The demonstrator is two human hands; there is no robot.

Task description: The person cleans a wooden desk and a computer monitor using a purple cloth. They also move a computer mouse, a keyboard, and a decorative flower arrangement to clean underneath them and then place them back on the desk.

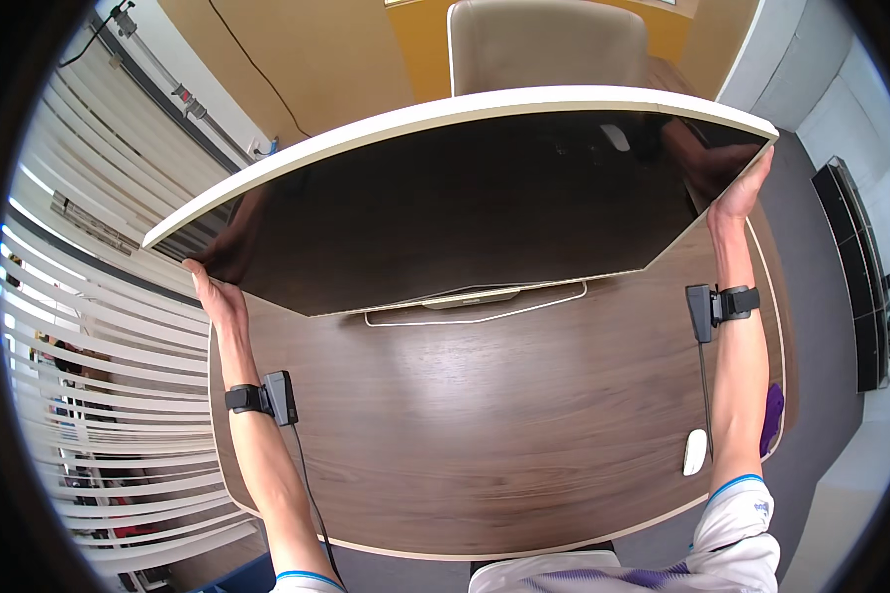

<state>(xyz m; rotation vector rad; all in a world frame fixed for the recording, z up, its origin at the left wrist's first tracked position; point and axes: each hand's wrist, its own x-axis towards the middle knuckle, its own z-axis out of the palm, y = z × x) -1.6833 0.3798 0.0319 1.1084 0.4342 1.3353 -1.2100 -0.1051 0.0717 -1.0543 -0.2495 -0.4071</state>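
A wide monitor (452, 215) with a dark, glossy screen and a white frame is upright before me over a wood-grain desk (475, 445). My left hand (221, 300) grips its left side edge, thumb at the front. On the opposite side edge, my right hand (743, 191) has hold of the frame, its fingers mostly hidden behind. Under the lower edge a thin white stand base (482, 320) shows at the desk surface; whether it bears the monitor's weight I cannot tell. Both forearms and a window are mirrored in the screen.
A white computer mouse (695, 452) lies inside my right forearm, with a purple cloth (773, 419) outside it. Cabled black devices are strapped to both wrists. Beyond the monitor stands a beige chair (549, 48). Window blinds (133, 415) flank the desk's left edge; a dark shelf (853, 274) is right.
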